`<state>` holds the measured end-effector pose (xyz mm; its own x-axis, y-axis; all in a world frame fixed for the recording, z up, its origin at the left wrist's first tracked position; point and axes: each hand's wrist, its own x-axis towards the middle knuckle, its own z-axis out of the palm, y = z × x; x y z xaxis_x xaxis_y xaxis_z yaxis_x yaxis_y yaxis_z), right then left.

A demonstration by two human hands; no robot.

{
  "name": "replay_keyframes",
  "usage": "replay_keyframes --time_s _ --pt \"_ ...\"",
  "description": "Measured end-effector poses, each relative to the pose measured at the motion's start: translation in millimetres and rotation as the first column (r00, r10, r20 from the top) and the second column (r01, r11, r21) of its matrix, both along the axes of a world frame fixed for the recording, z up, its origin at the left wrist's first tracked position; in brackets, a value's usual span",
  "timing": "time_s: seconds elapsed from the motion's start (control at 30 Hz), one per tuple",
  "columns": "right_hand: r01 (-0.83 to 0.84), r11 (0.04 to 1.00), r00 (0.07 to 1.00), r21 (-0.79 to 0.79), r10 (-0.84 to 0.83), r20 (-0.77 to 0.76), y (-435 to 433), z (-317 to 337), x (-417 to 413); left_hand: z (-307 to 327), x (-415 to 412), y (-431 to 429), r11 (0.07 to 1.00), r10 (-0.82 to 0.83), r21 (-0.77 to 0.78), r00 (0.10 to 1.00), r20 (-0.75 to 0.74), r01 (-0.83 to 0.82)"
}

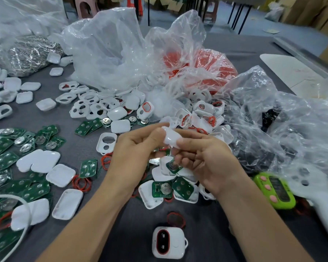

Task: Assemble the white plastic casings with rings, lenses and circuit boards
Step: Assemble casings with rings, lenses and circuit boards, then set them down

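- At frame centre, left hand point(138, 146) and right hand point(201, 157) both pinch one white casing point(171, 138).
- Best: align edges squarely, then press evenly.

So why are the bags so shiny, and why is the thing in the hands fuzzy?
Head view: light glares off the crinkled bags; the casing, pinched by the left hand and right hand, is motion-blurred; the boards look sharper; the wide lens stretches the corners.
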<state>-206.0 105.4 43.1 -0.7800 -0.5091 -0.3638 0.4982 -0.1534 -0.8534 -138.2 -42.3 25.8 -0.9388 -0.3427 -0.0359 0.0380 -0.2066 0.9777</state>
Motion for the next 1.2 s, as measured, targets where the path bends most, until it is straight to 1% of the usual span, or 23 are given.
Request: replay_keyframes --time_s 0.07,0.1,0.13,0.23,0.27,0.33,0.37,0.43,0.47,0.53,0.63,0.73,0.83,0.93,1.0,1.13,1.2 --pt "-0.026 0.997 0.997 -0.074 0.031 0.069 2.3 1.7 0.6 -1.0 1.2 -4.6 0.993 -0.059 -0.101 0.997 -0.04 0.054" --pt "-0.05 0.995 0.996 -0.082 0.056 0.071 2.5 1.4 1.0 -0.4 1.3 -5.7 0.989 -0.071 -0.132 0.996 -0.057 0.063" --pt "-0.087 0.994 0.994 -0.074 0.091 0.059 1.8 2.0 2.8 0.5 1.3 -5.6 0.991 -0.064 -0.124 0.995 -0.076 0.054" --pt "-0.225 0.973 0.971 0.042 0.228 -0.07 -1.0 0.8 7.0 0.9 1.9 -4.8 0.995 0.092 -0.034 0.991 -0.102 -0.096" --pt "-0.228 0.97 0.965 0.079 0.236 -0.115 -3.0 -0.2 9.2 -0.3 1.6 -5.3 0.989 0.137 -0.036 0.986 -0.098 -0.141" --pt "-0.161 0.977 0.962 0.14 0.187 -0.197 -8.2 -2.8 14.0 -1.0 2.0 -8.4 0.985 0.159 -0.053 0.982 -0.102 -0.165" --pt "-0.113 0.979 0.957 0.172 0.154 -0.246 -10.5 -4.2 15.9 -1.3 2.5 -10.8 0.988 0.133 -0.067 0.986 -0.102 -0.14" --pt "-0.046 0.972 0.939 0.229 0.12 -0.323 -12.5 -5.7 17.2 -2.6 3.0 -14.8 0.991 0.023 -0.131 0.996 -0.09 -0.035" --pt "-0.038 0.968 0.935 0.246 0.121 -0.333 -11.7 -5.9 16.6 -3.4 3.1 -15.4 0.984 -0.037 -0.176 0.996 -0.082 0.022" --pt "-0.087 0.964 0.936 0.25 0.165 -0.311 -8.4 -4.7 14.7 -5.1 3.7 -15.4 0.968 -0.108 -0.236 0.992 -0.063 0.09" --pt "-0.177 0.955 0.919 0.24 0.248 -0.307 -6.4 -2.5 15.1 -2.4 8.7 -14.0 0.968 -0.144 -0.22 0.986 -0.081 0.123" --pt "-0.183 0.964 0.923 0.193 0.236 -0.303 -5.1 -5.4 13.5 0.5 12.6 -13.9 0.972 -0.194 -0.16 0.975 -0.107 0.175" --pt "-0.162 0.974 0.931 0.158 0.204 -0.304 -6.1 -8.9 11.9 2.6 13.6 -10.6 0.964 -0.24 -0.151 0.963 -0.124 0.22" --pt "-0.132 0.977 0.932 0.166 0.179 -0.314 -9.9 -12.4 12.2 1.8 11.1 -8.4 0.977 -0.17 -0.152 0.979 -0.11 0.152" --pt "-0.179 0.97 0.92 0.165 0.224 -0.32 -10.6 -13.1 12.4 -1.0 7.6 -8.2 0.988 -0.085 -0.138 0.993 -0.08 0.073" --pt "-0.243 0.953 0.9 0.182 0.291 -0.324 -7.3 -13.2 11.4 -2.8 2.6 -2.2 0.995 0.07 -0.064 0.997 -0.039 -0.072" --pt "-0.256 0.945 0.891 0.204 0.312 -0.33 -7.4 -12.5 12.4 -2.2 2.0 -2.1 0.992 0.101 -0.076 0.994 -0.035 -0.103"
